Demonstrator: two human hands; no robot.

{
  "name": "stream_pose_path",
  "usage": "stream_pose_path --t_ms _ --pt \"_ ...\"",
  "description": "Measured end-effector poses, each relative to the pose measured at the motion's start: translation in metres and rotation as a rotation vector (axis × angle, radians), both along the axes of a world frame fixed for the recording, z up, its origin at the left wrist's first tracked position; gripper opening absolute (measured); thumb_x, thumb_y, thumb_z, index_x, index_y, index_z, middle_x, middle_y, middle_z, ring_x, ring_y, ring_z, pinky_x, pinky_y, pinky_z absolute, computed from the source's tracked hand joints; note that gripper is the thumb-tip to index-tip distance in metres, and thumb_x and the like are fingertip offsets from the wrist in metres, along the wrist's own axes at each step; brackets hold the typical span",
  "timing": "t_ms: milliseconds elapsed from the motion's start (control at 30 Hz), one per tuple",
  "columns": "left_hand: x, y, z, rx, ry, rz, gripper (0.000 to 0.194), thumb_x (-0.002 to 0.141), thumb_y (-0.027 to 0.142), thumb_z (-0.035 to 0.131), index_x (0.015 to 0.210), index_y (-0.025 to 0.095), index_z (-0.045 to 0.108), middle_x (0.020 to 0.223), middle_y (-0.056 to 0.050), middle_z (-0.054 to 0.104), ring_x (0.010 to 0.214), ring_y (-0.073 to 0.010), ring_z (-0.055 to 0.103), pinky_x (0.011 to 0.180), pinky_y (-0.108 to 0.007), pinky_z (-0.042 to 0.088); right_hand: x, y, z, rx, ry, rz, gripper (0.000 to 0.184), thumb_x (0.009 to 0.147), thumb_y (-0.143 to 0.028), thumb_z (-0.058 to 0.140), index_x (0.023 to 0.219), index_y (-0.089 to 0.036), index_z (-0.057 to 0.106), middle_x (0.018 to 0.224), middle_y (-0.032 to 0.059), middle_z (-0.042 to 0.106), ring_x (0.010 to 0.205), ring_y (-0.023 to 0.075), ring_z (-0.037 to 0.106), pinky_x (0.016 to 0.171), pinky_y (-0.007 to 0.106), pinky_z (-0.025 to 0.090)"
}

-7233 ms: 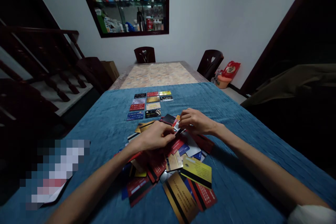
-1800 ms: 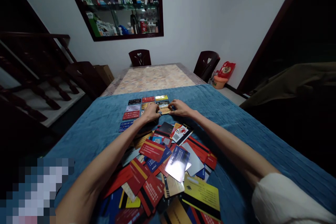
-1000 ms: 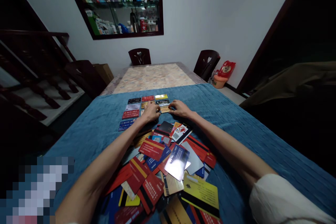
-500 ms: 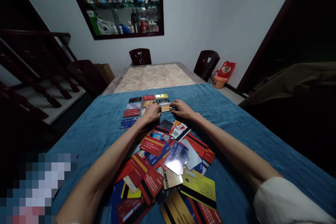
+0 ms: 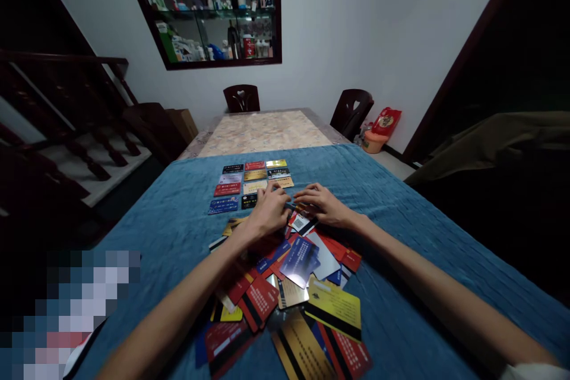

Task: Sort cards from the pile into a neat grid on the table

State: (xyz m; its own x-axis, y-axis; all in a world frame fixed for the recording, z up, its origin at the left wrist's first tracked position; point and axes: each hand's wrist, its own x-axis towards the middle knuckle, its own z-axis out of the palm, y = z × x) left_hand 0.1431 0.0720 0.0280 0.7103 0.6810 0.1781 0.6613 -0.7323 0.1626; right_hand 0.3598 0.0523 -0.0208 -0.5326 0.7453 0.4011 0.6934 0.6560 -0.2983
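Near mid-frame, the white QR-code card (image 5: 301,223) lies on the upper part of the card pile (image 5: 291,293), dark stripe slanting up rightward. Your right hand (image 5: 328,206) is nearer, fingers bent over its upper edge; your left hand (image 5: 269,211) curls just leftward. Whether either pinches anything, I can't tell.

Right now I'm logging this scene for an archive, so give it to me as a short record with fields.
Card pile: loose, overlapping, mixed colors
Laid-out cards: in rows beyond the pile
Left hand: over the pile's far side, fingers bent; grip unclear
Right hand: opposite it, fingers bent; grip unclear
Table: near part covered by a blue cloth
Background: wall cabinet beyond the table
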Motion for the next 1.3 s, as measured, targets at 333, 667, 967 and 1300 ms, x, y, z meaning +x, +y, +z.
stream_pose_path --t_ms 333,667,967,1300 --pt "0.004 -0.038 -0.014 -0.003 0.019 -0.064 0.019 0.088 0.033 0.057 0.096 0.018 0.068 0.111 -0.012 0.067 0.121 -0.0316 0.044 0.095 -0.05 0.036 0.003 -0.023 0.002 -0.081 -0.169 -0.032 0.036 0.096 -0.031 0.048 0.127 -0.024 0.064 0.13 0.0116 0.062 0.117 0.0296 0.045 0.098 0.052 0.038" --pt "0.003 -0.043 -0.017 0.026 0.059 -0.055 0.029 0.089 0.042 0.057 0.099 0.016 0.068 0.11 -0.014 0.065 0.116 -0.0315 0.046 0.094 -0.049 0.038 0.004 -0.031 -0.004 -0.021 -0.095 -0.011 0.037 0.098 -0.042 0.047 0.123 -0.023 0.066 0.12 0.0122 0.065 0.106 0.026 0.049 0.095 0.046 0.041" --pt "0.001 -0.043 -0.014 -0.003 0.078 -0.051 0.03 0.086 0.043 0.06 0.1 0.018 0.069 0.107 -0.013 0.065 0.112 -0.0317 0.048 0.094 -0.049 0.039 0.002 -0.03 0.008 -0.064 -0.114 0.009 0.031 0.094 -0.043 0.055 0.113 -0.023 0.071 0.106 0.0112 0.068 0.1 0.025 0.051 0.09 0.042 0.043" --pt "-0.004 -0.044 0.002 -0.012 0.191 -0.123 0.024 0.085 0.032 0.056 0.1 0.017 0.068 0.109 -0.013 0.063 0.113 -0.0319 0.049 0.093 -0.049 0.041 0.009 -0.035 0.025 -0.233 -0.185 0.016 0.046 0.076 -0.034 0.075 0.12 -0.022 0.068 0.118 0.0103 0.064 0.108 0.0294 0.05 0.093 0.046 0.042"
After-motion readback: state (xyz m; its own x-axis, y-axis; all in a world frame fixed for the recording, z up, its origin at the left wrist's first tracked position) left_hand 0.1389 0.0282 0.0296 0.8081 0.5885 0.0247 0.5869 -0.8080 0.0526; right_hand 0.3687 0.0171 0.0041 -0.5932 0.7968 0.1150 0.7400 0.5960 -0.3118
